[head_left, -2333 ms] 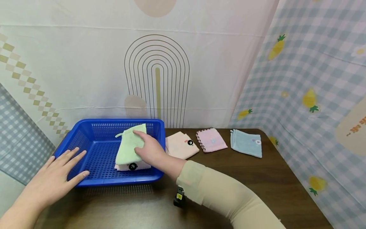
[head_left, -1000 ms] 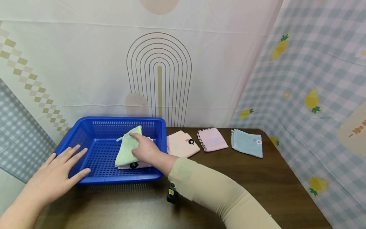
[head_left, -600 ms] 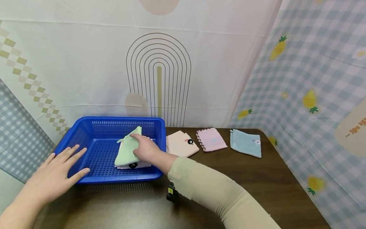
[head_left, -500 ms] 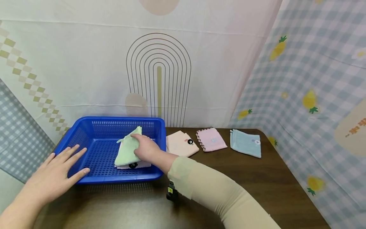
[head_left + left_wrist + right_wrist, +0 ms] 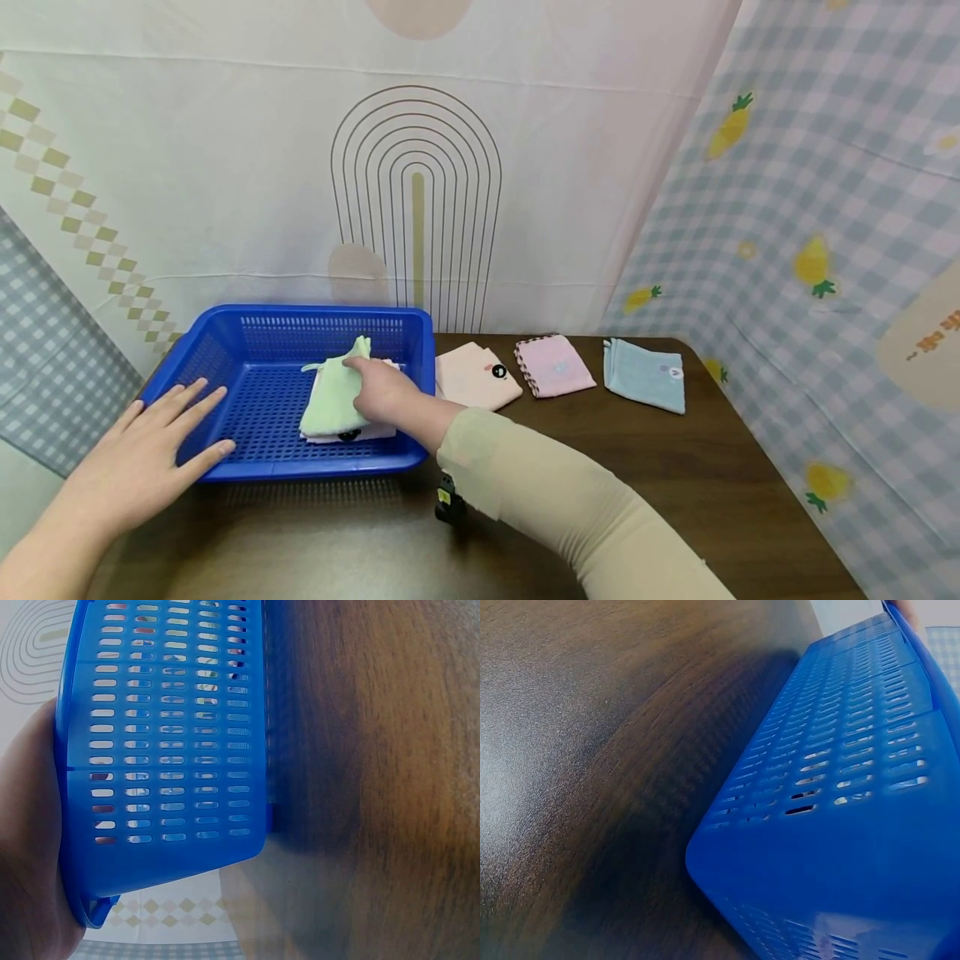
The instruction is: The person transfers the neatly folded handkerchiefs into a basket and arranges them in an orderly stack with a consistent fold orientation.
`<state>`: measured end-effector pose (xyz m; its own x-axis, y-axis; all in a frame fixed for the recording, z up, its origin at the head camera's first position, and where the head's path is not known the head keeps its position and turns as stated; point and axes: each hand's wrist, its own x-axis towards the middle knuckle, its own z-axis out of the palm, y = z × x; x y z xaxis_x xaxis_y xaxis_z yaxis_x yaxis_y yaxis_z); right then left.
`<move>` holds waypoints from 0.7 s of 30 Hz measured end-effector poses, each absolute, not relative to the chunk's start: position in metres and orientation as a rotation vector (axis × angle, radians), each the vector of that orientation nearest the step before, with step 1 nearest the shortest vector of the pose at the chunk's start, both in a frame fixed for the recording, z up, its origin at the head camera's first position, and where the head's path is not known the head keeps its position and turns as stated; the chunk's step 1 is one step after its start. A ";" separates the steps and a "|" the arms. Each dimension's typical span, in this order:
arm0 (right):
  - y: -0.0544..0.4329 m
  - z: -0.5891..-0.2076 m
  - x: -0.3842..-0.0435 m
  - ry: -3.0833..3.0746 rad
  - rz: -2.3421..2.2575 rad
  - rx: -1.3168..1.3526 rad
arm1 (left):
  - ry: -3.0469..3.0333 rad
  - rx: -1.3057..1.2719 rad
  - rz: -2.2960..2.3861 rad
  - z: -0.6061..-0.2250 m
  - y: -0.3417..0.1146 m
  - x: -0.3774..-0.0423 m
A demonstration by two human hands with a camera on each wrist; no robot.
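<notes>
Inside the blue plastic basket [image 5: 315,472], my right hand [image 5: 386,393] grips a light green small towel [image 5: 332,400] by its right side. The towel's upper corner is bunched up and a hanging loop sticks out at its left. It lies over a pale pink towel [image 5: 381,431] with a black round patch, mostly covered. My left hand [image 5: 142,467] rests with straight, spread fingers on the basket's left rim. In the left wrist view part of that hand [image 5: 30,817] lies along the rim. The right wrist view shows the basket's slotted outer wall [image 5: 817,862]; the towels are hidden there.
Right of the basket, a folded peach towel [image 5: 468,379], a pink towel [image 5: 558,367] with a checked edge, and a blue towel [image 5: 641,375] lie in a row on the dark wooden table [image 5: 675,467]. A printed curtain [image 5: 562,208] hangs close behind.
My right hand has shifted slightly left with the green towel, whose raised top has sunk and bunched at the corner, showing more pale towel behind. My left hand stays on the rim.
</notes>
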<state>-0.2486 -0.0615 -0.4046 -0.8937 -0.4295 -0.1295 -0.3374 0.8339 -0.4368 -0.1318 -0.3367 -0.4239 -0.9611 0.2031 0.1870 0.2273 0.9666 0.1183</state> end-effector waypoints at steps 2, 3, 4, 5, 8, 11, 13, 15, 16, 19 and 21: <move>-0.062 -0.405 -0.248 2.790 -0.579 -0.591 | -2.946 -0.321 -0.207 -0.424 -0.336 -0.132; -0.062 -0.405 -0.248 2.789 -0.568 -0.586 | -2.947 -0.320 -0.206 -0.424 -0.336 -0.132; -0.062 -0.404 -0.247 2.789 -0.558 -0.575 | -2.948 -0.319 -0.206 -0.424 -0.336 -0.132; -0.063 -0.404 -0.247 2.787 -0.553 -0.562 | -2.948 -0.319 -0.206 -0.424 -0.336 -0.132; -0.063 -0.403 -0.246 2.805 -0.518 -0.535 | -2.950 -0.317 -0.205 -0.424 -0.337 -0.132; -0.063 -0.404 -0.245 2.834 -0.481 -0.511 | -2.953 -0.316 -0.206 -0.425 -0.337 -0.132; -0.063 -0.405 -0.245 2.857 -0.442 -0.497 | -2.956 -0.314 -0.205 -0.425 -0.337 -0.132; -0.064 -0.405 -0.245 2.856 -0.422 -0.475 | -2.958 -0.312 -0.204 -0.425 -0.337 -0.132; -0.064 -0.405 -0.245 2.857 -0.411 -0.463 | -2.959 -0.312 -0.202 -0.424 -0.337 -0.132; -0.064 -0.405 -0.244 2.837 -0.409 -0.420 | -2.957 -0.314 -0.202 -0.424 -0.337 -0.133; -0.064 -0.404 -0.244 2.824 -0.427 -0.385 | -2.955 -0.317 -0.202 -0.424 -0.337 -0.133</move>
